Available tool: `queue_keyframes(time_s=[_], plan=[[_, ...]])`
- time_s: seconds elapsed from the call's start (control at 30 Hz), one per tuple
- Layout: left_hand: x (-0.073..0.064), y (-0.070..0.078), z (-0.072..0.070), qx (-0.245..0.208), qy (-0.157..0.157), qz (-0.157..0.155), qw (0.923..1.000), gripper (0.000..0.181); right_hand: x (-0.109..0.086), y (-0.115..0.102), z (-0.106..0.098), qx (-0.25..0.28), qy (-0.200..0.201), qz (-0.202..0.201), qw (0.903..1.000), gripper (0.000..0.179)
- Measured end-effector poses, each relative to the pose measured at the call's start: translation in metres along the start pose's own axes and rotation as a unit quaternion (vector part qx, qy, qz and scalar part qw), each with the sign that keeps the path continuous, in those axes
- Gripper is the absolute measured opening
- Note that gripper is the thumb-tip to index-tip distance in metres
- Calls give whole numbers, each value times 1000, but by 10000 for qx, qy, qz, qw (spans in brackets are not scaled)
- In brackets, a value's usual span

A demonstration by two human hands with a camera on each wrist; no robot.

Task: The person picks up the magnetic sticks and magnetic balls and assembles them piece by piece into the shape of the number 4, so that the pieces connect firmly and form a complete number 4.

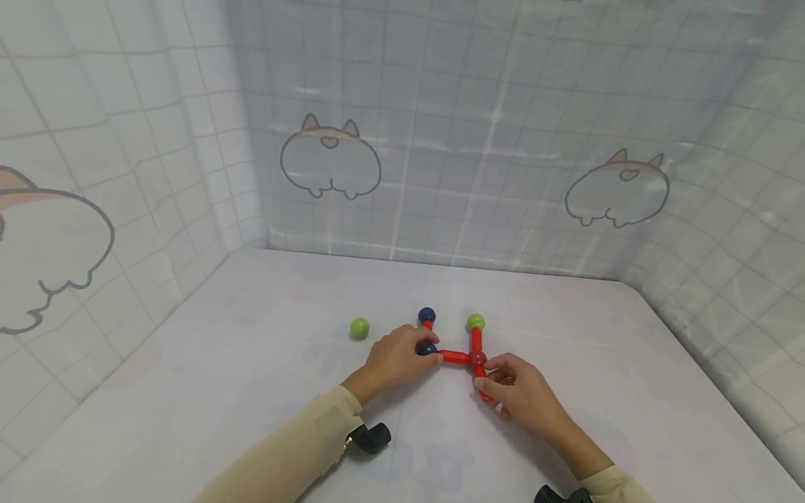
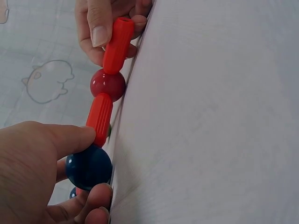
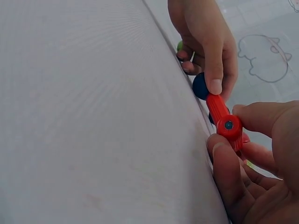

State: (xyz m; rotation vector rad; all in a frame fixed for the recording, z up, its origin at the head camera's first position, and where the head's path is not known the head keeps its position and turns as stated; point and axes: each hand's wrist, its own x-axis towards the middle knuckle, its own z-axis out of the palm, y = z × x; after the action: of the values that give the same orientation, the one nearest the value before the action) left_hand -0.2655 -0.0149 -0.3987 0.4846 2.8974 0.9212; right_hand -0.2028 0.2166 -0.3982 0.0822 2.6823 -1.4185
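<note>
On the white table lies a joined figure of red rods and coloured balls. My left hand [image 1: 396, 358] grips its near blue ball [image 2: 88, 167], thumb against the red connecting rod [image 2: 100, 119]. That rod runs right to a dark red ball [image 1: 477, 358]. From the red ball a rod leads away to a green ball [image 1: 476, 321], and another rod [image 2: 118, 44] points toward me. My right hand [image 1: 528, 395] pinches this near rod between thumb and fingers; its free end shows a small round socket in the right wrist view. Beyond my left fingers stands a second blue ball [image 1: 427, 316] on a short rod.
A loose green ball [image 1: 360, 328] lies left of the figure. Grid-patterned curtains [image 1: 440, 140] with cartoon drawings enclose the table [image 1: 251, 335] at the back and both sides. Dark wrist devices [image 1: 371, 439] sit below the beige sleeves [image 1: 295, 440].
</note>
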Motion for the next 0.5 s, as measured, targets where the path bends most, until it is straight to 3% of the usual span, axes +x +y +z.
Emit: queue_keyframes(time_s=[0.3, 0.5], plan=[[0, 2, -2, -72, 5, 20, 10000, 32, 0, 0, -11, 213, -497, -170, 9984, 36], [0, 0, -5, -48, 4, -14, 10000, 32, 1, -4, -9, 235, -508, -106, 9984, 40]])
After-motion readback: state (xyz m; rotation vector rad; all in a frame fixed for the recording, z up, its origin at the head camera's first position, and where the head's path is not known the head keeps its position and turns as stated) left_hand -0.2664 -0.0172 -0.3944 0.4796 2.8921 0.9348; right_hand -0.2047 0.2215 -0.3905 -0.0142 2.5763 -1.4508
